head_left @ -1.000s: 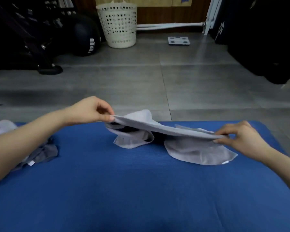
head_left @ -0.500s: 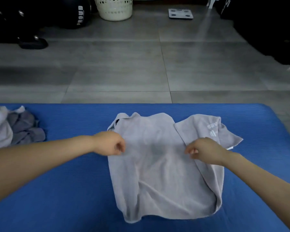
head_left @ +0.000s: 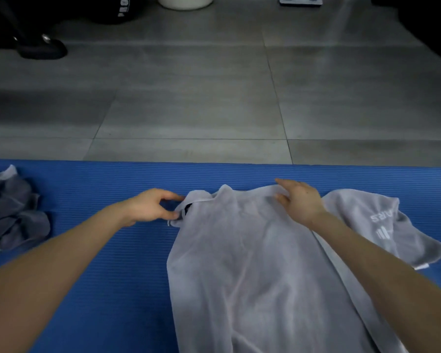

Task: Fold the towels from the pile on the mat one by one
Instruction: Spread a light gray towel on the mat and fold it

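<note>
Flattening step: towel (head_left: 252, 271) spread on mat (head_left: 107, 263). Left hand (head_left: 148, 207) pinches its far corner; right hand (head_left: 299, 201) presses flat, fingers straight. Next, probably: square corners, fold over.

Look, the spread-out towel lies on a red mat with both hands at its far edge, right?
No, the mat is blue, not red; the head view shows it. The spread-out towel does lie on it, left hand and right hand at its far edge.
</note>
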### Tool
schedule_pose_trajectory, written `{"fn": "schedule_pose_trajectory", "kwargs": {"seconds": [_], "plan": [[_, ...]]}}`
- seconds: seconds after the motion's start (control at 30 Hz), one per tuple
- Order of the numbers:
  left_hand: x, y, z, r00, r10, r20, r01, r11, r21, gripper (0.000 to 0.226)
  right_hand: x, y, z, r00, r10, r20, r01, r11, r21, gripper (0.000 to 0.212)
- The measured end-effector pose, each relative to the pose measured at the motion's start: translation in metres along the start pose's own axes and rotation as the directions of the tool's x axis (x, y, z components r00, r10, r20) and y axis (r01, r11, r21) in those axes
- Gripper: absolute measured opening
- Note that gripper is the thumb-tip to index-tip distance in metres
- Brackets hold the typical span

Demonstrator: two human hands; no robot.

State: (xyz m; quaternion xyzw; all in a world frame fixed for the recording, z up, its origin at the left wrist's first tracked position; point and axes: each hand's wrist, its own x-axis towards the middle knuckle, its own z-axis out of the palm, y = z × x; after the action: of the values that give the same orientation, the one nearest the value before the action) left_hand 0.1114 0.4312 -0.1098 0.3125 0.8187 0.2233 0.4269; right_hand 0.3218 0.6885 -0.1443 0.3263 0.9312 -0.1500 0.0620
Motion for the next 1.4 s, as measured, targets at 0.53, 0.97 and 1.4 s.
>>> {"fn": "schedule_pose_trajectory", "kwargs": {"seconds": [0.53, 0.97, 1.4], "plan": [[-0.124, 0.006, -0.083, 0.998, -0.059, -0.006, 0.055, 0.959, -0.278, 0.063, -0.041, 0.020, -0.065, 0.998, 0.003, -0.060, 0.025, 0.887, 0.462, 0.007], [-0.076, -0.069, -0.093, 0.704, -0.139, -0.696, 0.294, 0.950, 0.107, 0.017, -0.015, -0.059, -0.029, 0.956, -0.044, -0.291, 0.034, 0.999, -0.042, 0.028], [-0.185, -0.178, 0.039, 0.738, -0.564, -0.370, 0.349, 0.789, -0.506, 0.023, -0.245, -0.121, 0.104, 0.649, -0.754, 0.101, 0.760, 0.639, -0.116, 0.058]]}}
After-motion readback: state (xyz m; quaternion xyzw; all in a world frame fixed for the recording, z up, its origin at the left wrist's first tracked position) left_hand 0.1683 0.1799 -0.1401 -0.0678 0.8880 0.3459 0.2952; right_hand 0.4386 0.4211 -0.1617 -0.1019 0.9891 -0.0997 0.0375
